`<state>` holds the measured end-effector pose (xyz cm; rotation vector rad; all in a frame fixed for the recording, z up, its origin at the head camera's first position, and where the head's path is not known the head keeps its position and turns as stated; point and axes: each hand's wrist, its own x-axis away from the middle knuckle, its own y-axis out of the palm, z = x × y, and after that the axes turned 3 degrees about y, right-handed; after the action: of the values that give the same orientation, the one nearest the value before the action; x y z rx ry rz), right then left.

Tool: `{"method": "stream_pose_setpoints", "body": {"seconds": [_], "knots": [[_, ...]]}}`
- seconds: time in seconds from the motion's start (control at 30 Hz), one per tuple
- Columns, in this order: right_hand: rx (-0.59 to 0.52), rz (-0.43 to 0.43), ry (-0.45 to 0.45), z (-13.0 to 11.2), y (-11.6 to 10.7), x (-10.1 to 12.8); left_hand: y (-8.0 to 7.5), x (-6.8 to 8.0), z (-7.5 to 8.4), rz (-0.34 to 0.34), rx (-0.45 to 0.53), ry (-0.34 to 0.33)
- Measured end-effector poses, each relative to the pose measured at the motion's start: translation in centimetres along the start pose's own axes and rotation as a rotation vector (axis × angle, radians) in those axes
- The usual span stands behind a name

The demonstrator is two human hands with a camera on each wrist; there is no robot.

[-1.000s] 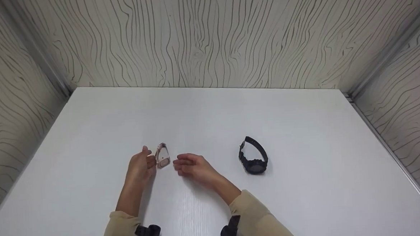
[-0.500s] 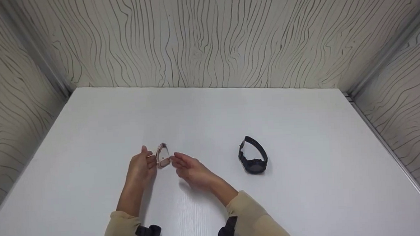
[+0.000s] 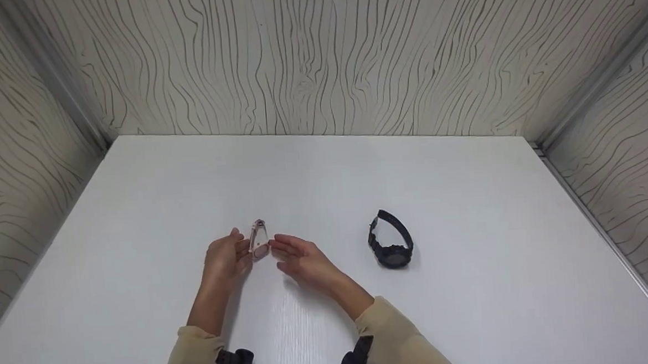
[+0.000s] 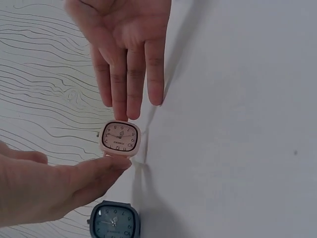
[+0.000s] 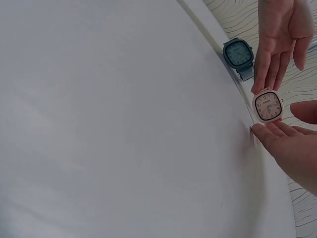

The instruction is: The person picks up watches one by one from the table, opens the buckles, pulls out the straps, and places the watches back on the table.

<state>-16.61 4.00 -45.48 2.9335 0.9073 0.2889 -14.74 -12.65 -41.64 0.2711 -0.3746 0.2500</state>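
Pink wristwatch (image 3: 258, 243), a small square-faced one, stands on edge between the two hands, roughly midway between the tabletop's (image 3: 469, 196) left and right edges and nearer its near edge than its far one. The left hand (image 3: 227, 259) is on the watch's left side, fingers nearly straight, the fingertips (image 4: 121, 111) touching the case in the left wrist view. The right hand (image 3: 300, 260) is on the watch's right side, also loosely extended, with fingertips (image 5: 265, 130) at the other edge of the case. So the watch is lightly pressed between straight fingers of both hands, and neither hand curls round it. Its dial (image 5: 267, 105) with dark numerals faces the right wrist camera. A black wristwatch (image 3: 391, 240) with its strap arched lies on the tabletop to the right of the right hand, well apart from it and untouched.
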Motion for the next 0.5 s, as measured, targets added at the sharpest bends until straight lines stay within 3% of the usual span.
{"method": "stream_pose_setpoints", "body": {"seconds": [0.17, 0.5], "knots": [[-0.040, 0.070, -0.037, -0.3, -0.3, 0.3, 0.4, 0.0, 0.0, 0.029, -0.064, 0.014], [-0.188, 0.165, -0.068, -1.6, -0.8, 1.1, 1.1, 0.6, 0.2, 0.038, -0.066, 0.093]]}}
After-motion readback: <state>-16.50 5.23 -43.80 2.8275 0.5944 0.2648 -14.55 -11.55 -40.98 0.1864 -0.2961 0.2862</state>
